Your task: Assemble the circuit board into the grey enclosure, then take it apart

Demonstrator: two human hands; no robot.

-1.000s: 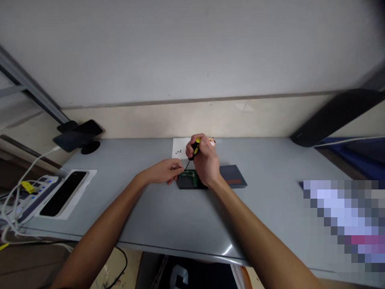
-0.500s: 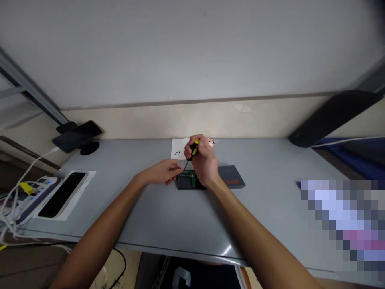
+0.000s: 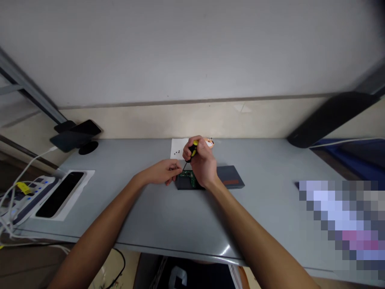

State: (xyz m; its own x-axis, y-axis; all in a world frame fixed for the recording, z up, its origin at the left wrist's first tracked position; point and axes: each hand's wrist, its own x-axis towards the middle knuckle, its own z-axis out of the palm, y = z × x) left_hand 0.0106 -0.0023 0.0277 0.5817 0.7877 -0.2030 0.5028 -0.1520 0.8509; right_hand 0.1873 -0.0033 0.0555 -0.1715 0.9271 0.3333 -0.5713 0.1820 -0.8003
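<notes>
My right hand (image 3: 202, 162) is wrapped round a black and yellow screwdriver (image 3: 193, 149), its shaft slanting down to the left. The tip meets the upper left part of a green circuit board (image 3: 189, 176), set in a dark flat casing (image 3: 230, 176) on the table. Part of the board is hidden behind my right hand and wrist. At the casing's left edge, my left hand (image 3: 165, 171) has its fingers pinched together near the screwdriver tip. Whatever lies between those fingertips is too small to make out.
Behind the casing lies a white paper (image 3: 177, 146) with several small dark screws. An orange and white object (image 3: 209, 142) sits beside it. At left are a phone (image 3: 61, 194), a power strip (image 3: 36, 198) and a phone on a stand (image 3: 76, 134). A black cylinder (image 3: 319, 120) leans at the right.
My right hand and the screwdriver have shifted very slightly left and down. The left hand keeps its place, and the whole view has moved a little.
</notes>
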